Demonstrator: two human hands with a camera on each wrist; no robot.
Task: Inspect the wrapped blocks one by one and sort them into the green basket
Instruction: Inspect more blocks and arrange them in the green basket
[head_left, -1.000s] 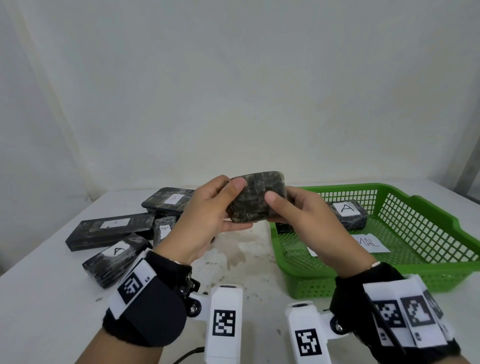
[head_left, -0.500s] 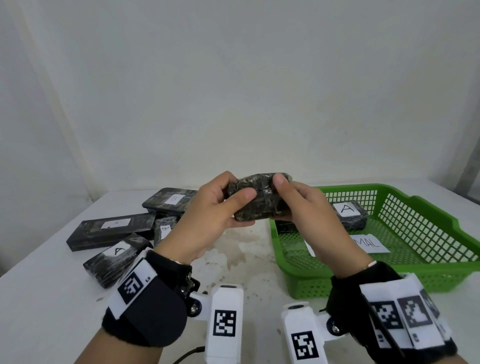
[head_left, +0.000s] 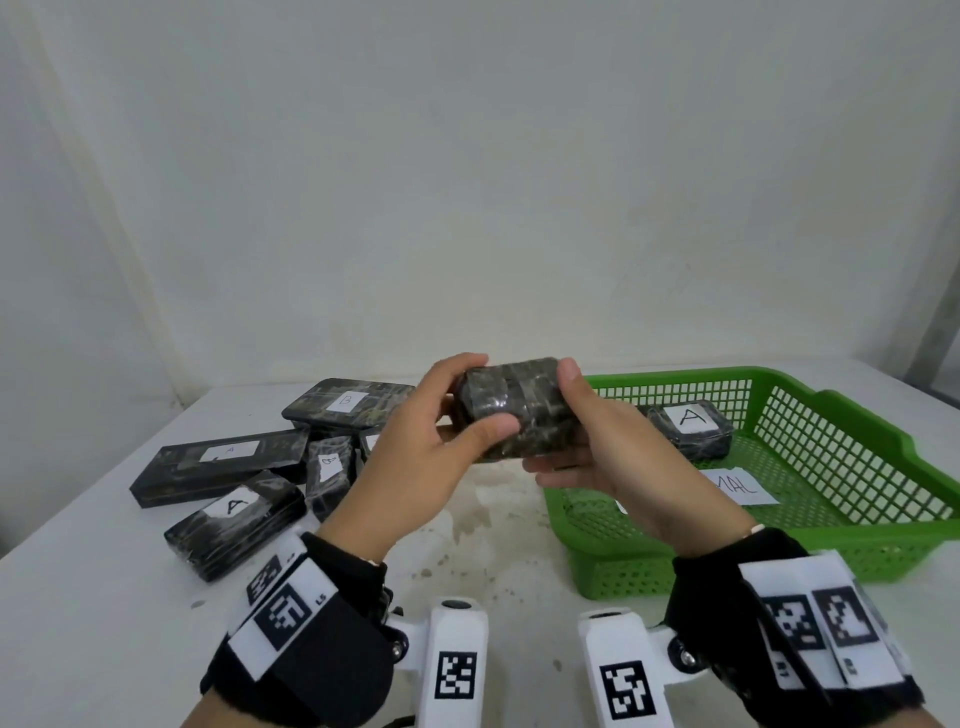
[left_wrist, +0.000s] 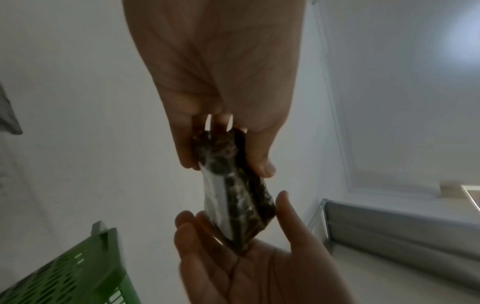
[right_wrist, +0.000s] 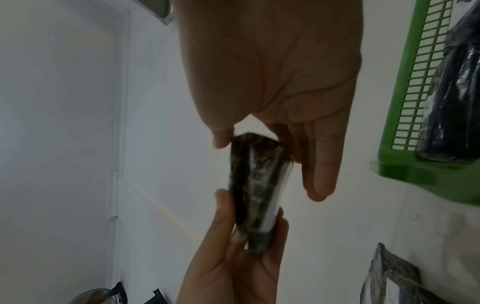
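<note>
Both hands hold one dark wrapped block (head_left: 519, 410) in the air, left of the green basket (head_left: 831, 397). My left hand (head_left: 467, 400) grips its left end, thumb on the near face and fingers over the top. My right hand (head_left: 561, 415) holds the right end, thumb on top and fingers underneath. In the left wrist view the block (left_wrist: 233, 185) is edge-on, with a white strip along one side. The right wrist view shows the same block (right_wrist: 257, 191) between the two hands. No label shows on the side facing me.
A block marked A (head_left: 691, 428) and a paper slip (head_left: 737, 486) lie in the basket. On the white table (head_left: 104, 597) at the left lie several wrapped blocks: one marked B (head_left: 348, 402), a long one (head_left: 223, 462), one marked A (head_left: 234, 519). A wall stands close behind.
The hands have turned the block over in place, from its broad face towards me to a narrower side. My left thumb has slid onto the near face. The basket and pile are unchanged.
</note>
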